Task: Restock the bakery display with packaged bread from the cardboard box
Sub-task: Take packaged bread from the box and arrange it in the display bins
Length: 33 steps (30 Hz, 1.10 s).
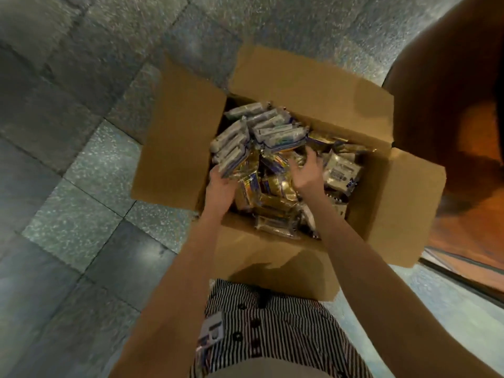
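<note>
Curling under the near end of a leaning row of grey packs (234,148), the fingers of the left hand (219,186) seem to clasp it, though blur hides the fingertips. The right hand (305,173) hovers with its fingers (309,156) spread apart and bent, holding nothing, just over the gold packs (272,186) heaped in the middle. White packs (341,170) lie to the right of them. All the packs fill the box (177,137), whose four flaps stand open. It sits on a grey tiled floor (68,173), just in front of the person's striped shirt (272,336), with a wooden surface (477,227) on the right.
</note>
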Tool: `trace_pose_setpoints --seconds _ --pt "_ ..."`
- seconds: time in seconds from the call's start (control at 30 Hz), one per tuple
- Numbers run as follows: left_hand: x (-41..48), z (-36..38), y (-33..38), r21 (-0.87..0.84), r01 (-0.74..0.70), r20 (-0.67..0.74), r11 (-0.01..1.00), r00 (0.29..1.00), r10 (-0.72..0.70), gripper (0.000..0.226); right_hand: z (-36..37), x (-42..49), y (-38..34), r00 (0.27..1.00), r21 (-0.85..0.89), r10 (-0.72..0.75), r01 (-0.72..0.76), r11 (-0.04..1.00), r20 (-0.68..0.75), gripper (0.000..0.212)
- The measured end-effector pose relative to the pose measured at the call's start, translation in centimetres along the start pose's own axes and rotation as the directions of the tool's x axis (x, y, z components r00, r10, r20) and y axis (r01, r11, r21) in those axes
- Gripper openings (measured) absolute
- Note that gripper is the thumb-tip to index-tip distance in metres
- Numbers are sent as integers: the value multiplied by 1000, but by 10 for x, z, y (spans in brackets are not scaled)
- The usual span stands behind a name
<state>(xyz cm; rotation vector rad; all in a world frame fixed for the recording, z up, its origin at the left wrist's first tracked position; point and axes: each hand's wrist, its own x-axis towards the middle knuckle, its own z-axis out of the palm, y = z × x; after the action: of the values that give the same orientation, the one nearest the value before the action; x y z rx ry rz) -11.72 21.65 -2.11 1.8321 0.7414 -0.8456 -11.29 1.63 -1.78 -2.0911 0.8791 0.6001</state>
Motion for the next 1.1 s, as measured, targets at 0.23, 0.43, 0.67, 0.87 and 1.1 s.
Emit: trace_pose_setpoints --seconds 0.23,0.43,0.67,0.87,1.1 --pt "56 8 -11 8 110 -46 994 993 -110 61 23 71 -21 997 105 55 -49 993 -56 65" --pt "78 15 -27 -139 203 -4 969 979 -206 54 25 106 -14 988 224 140 -121 967 -70 60" --pt "79 24 -33 -627 269 52 731 951 -306 23 32 121 4 977 270 213 -205 941 1 18" --pt "68 31 -29 -668 262 8 697 939 -345 4 27 80 29 974 352 222 -195 915 -38 14" --pt "15 54 -30 -652 178 -48 737 960 -274 5 -20 19 59 984 534 149 -73 843 -100 32"
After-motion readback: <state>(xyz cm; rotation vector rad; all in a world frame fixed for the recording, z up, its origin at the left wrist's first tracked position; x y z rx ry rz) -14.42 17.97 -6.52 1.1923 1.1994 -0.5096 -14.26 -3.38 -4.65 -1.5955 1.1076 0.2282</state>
